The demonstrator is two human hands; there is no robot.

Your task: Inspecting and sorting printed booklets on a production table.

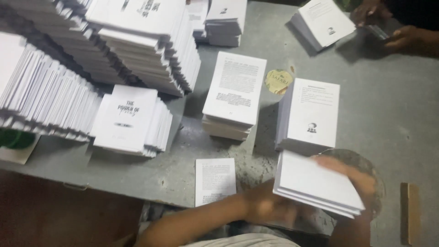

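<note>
White booklets (315, 183), black print; grey table (388, 114); yellow round sticker (278, 81).

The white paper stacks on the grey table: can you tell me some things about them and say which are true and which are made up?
1. Both hands hold a small stack of white sheets: the left hand below, the right hand on its edge. True.
2. A single printed sheet lies alone near the table edge. True.
3. The round yellow disc lies on top of a stack. False: it lies on the table, between two stacks.
4. Nobody else is at the table. False: another person's hands are at the far right corner.
</note>
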